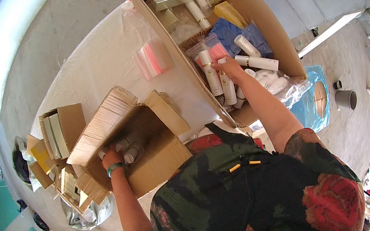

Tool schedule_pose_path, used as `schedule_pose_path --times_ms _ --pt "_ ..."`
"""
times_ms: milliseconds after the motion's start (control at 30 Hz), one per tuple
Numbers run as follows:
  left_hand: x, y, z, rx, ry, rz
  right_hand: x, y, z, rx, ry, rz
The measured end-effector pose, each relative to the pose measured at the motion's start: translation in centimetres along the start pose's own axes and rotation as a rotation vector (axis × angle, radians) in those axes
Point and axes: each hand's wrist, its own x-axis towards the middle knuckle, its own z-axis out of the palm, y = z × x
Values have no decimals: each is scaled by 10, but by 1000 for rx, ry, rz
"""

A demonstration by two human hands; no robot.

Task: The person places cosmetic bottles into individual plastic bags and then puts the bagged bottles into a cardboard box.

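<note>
A: What takes up the most room?
B: The table (90, 72), under wrinkled pale film (109, 45). Toward its right edge lies a long cardboard box (271, 22); by its near left corner a smaller box (158, 163) stands open, a ridged flap (103, 124) raised.
A: Anything crowding them?
B: A carton (74, 126) with pale slabs (57, 134), just left of the smaller box, and a round grey bin (346, 99), well beyond the table's right edge. A clear packet with pink stripes (150, 60) lies flat between the boxes.
A: Inside the long box?
B: A crumpled blue bag (229, 34), a woven basket (195, 39), and smooth, cylindrical bottles (257, 63).
A: And the hands?
B: The right hand (230, 67) pinches the upper end of a white bottle (227, 84) near that box's left side. The left hand (113, 158) is inside the smaller box beside pale cylinders (132, 153); its fingers are partly hidden, so I can't tell whether they grip.
</note>
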Motion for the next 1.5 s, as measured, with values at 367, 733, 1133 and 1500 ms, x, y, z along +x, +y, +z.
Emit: schedule_pose_path --times_ms 367,733,1133,1500 --pt "-4 -5 0 -48 10 35 17 -18 -30 123 5 28" --pt "-7 3 -17 -23 -86 24 3 -10 -26 -199 -82 149" --pt "-5 -3 -28 -128 -182 101 -11 -68 -39 229 -239 -131" --pt "-3 -20 -11 -101 5 269 -115 -186 29 567 -463 -440"
